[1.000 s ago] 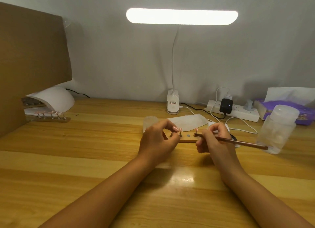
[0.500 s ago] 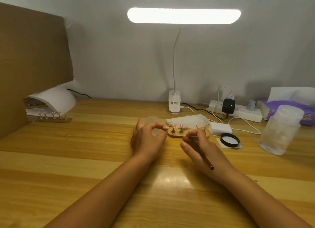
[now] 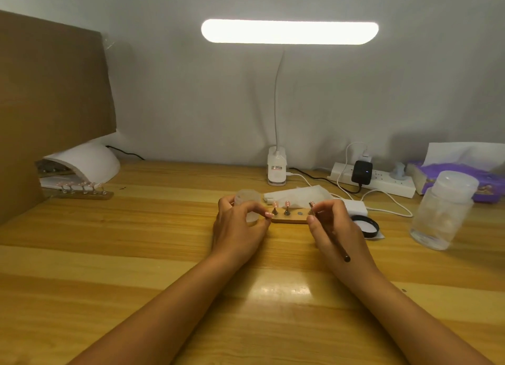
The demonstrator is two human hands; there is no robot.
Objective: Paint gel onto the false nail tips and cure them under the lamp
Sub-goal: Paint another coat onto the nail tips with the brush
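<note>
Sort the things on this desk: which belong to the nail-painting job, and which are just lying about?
Job: small wooden stand of pink nail tips, thin brown brush, white domed curing lamp.
Lying about: white power strip, purple tissue pack, clear plastic bottle.

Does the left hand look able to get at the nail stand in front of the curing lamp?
Probably, with a stretch: bare desk lies between the left hand and that far stand, but it must first release the near stand.

striped yellow-brown wooden table [image 3: 136, 255], pink nail tips [image 3: 287, 203], purple tissue pack [image 3: 489, 184], white power strip [image 3: 382, 181]
</note>
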